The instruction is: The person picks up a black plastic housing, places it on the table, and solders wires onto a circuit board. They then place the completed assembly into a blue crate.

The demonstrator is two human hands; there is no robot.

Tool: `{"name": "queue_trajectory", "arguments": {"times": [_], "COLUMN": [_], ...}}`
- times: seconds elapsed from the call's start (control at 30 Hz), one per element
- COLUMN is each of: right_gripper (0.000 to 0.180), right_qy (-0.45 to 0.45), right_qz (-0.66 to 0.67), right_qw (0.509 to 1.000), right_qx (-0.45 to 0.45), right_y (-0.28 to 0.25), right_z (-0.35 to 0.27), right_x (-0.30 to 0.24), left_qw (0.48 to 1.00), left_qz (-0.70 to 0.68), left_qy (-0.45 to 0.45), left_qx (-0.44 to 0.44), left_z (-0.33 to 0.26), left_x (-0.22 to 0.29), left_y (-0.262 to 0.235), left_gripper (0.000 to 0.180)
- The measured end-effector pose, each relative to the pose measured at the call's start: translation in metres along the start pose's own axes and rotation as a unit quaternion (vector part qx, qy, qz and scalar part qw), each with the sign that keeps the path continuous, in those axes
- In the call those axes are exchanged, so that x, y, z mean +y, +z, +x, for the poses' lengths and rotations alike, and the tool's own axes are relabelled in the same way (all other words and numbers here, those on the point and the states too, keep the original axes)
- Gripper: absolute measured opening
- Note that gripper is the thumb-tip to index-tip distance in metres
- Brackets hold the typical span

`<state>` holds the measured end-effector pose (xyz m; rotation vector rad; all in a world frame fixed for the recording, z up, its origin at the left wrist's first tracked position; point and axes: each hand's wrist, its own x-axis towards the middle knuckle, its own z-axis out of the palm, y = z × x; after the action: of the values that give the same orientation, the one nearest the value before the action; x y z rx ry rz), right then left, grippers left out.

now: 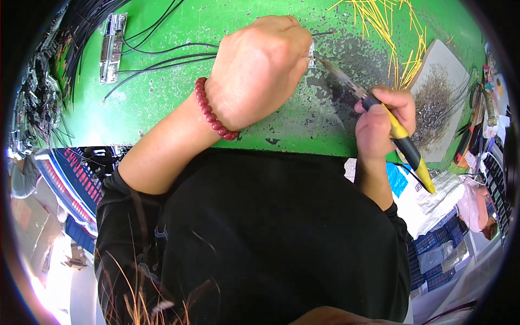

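My left hand (262, 67), with a dark red bead bracelet (208, 111) at the wrist, is closed, its back hiding what its fingers grip. Black wires (184, 58) run under it from the left, and a black wire end (325, 33) pokes out on its far right. A small silvery part (311, 56) shows at its fingertips. In my right hand (382, 122) is a yellow and black soldering iron (400, 131), held like a pen. Its thin tip points left and reaches the silvery part; whether they touch I cannot tell.
A silvery metal strip (112, 49) lies at the left of the green worktop (260, 138). Black wires (86, 27) and metal parts (32, 114) are heaped at far left. Yellow wires (379, 21) lie at far right, near a grey board (447, 76) with dark residue. Tools (474, 124) crowd the right edge.
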<state>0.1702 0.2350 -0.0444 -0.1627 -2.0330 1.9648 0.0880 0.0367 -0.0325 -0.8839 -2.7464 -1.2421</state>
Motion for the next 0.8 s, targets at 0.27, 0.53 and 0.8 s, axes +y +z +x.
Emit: {"name": "queue_trajectory", "arguments": {"times": [0.27, 0.53, 0.8], "right_gripper": [0.029, 0.034, 0.035], "right_qy": [-0.042, 0.05, -0.01], "right_qz": [0.015, -0.026, -0.143], "right_qw": [0.999, 0.992, 0.983], "right_qx": [0.005, -0.115, -0.112], "right_y": [-0.006, 0.003, 0.031], "right_z": [0.002, 0.017, 0.057], "right_x": [0.003, -0.024, -0.006], "left_qw": [1.0, 0.999, 0.999], "left_qz": [0.0, 0.028, -0.015], "left_qy": [-0.004, -0.008, -0.002], "left_qx": [-0.008, -0.018, -0.028], "left_z": [0.001, 0.003, 0.005], "left_x": [0.001, 0.003, 0.002], "left_y": [-0.001, -0.005, -0.007], "left_gripper": [0.01, 0.01, 0.007]}}
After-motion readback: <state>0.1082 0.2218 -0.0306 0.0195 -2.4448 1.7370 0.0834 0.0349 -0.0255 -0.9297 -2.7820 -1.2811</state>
